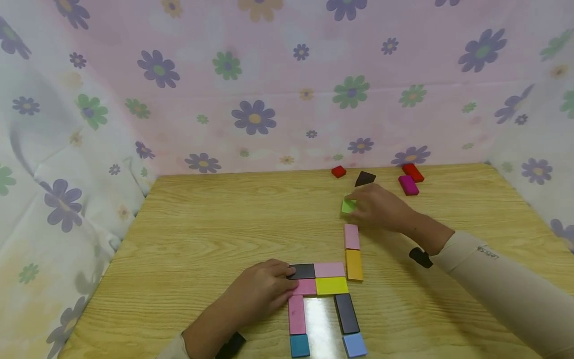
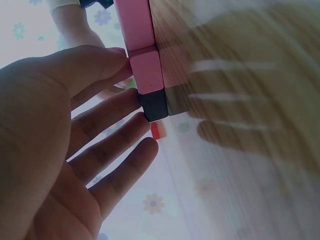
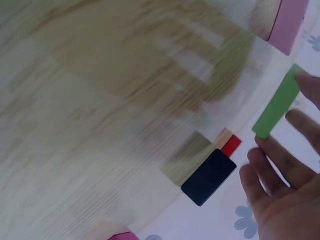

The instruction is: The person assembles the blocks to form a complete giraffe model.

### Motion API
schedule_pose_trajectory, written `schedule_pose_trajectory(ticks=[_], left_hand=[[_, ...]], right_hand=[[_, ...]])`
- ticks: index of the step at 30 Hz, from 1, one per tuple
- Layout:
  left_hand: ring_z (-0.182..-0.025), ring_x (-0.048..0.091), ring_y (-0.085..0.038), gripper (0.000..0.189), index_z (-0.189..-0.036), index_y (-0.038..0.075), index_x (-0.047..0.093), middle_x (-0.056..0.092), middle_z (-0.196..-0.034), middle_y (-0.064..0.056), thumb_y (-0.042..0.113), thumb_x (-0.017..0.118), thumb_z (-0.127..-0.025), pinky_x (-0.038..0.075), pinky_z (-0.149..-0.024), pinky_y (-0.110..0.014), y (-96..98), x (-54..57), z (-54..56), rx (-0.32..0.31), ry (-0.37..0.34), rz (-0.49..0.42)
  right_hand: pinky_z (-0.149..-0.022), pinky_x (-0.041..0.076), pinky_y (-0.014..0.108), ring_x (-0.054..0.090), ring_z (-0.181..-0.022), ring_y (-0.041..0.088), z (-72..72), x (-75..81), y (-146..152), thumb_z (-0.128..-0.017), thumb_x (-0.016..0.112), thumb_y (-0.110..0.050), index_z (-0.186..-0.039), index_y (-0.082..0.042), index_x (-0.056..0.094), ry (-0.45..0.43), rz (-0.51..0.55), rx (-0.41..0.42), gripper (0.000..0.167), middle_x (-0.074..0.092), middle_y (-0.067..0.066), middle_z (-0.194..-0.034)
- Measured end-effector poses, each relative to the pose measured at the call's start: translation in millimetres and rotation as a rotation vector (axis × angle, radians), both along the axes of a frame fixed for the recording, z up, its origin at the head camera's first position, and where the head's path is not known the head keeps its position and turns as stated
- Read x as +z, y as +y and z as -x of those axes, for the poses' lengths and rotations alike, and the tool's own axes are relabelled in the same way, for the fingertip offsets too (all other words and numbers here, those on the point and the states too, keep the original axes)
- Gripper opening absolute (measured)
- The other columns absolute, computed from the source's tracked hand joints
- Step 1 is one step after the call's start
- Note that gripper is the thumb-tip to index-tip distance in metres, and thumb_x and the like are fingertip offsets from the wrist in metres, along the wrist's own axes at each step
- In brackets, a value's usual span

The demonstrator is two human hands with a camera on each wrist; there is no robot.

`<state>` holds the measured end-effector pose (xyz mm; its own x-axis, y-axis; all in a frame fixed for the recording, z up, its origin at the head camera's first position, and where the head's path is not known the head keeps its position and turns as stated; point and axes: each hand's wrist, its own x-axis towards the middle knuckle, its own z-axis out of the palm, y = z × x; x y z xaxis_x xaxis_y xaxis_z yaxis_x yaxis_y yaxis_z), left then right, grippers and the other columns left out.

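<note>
My right hand [image 1: 381, 208] pinches a light green block [image 3: 276, 102] between thumb and a finger, just beyond a pink block [image 1: 352, 237] and an orange block [image 1: 354, 265] lying in line. With fairly straight fingers, my left hand [image 1: 262, 285] touches the left ends of a black block [image 1: 302, 271] and a pink block [image 1: 306, 286]. To their right lie a light pink block [image 1: 329, 269] and a yellow block [image 1: 332, 285]. Nearer me, two legs run down: pink [image 1: 296, 315] with teal [image 1: 300, 345], and dark grey [image 1: 347, 313] with light blue [image 1: 355, 344].
Beyond my right hand are a small red block [image 1: 339, 171] and a black block [image 1: 365, 178]. A magenta block [image 1: 408, 185] touches a red block [image 1: 413, 172] to the right. Flowered cloth [image 1: 255, 117] borders the wooden table [image 1: 215, 214] at back and sides.
</note>
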<state>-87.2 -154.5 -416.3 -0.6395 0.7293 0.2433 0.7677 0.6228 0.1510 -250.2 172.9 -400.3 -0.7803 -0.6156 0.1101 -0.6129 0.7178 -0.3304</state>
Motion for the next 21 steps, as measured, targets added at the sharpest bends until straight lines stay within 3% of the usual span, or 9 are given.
schedule_pose_trajectory(ticks=[7, 21], left_hand=[[-0.113, 0.066, -0.015, 0.017, -0.106, 0.02, 0.08, 0.073, -0.119, 0.0, 0.026, 0.072, -0.092, 0.056, -0.098, -0.032, -0.2, -0.5, 0.6, -0.001, 0.012, -0.001], [-0.115, 0.066, -0.015, 0.018, -0.109, 0.02, 0.079, 0.073, -0.121, 0.001, 0.027, 0.07, -0.094, 0.055, -0.1, -0.032, 0.9, 2.1, 1.4, 0.013, -0.022, 0.039]], right_hand=[[-0.106, 0.046, 0.059, 0.055, -0.127, 0.04, -3.2, -4.4, 9, -0.092, 0.072, -0.023, -0.131, -0.006, 0.067, -0.073, -0.111, 0.051, 0.042, 0.063, 0.02, -0.134], [-0.101, 0.051, 0.055, 0.057, -0.125, 0.04, -3.2, -7.7, 18, -0.092, 0.071, -0.018, -0.132, -0.007, 0.066, -0.102, -0.062, 0.08, 0.041, 0.062, 0.02, -0.135]])
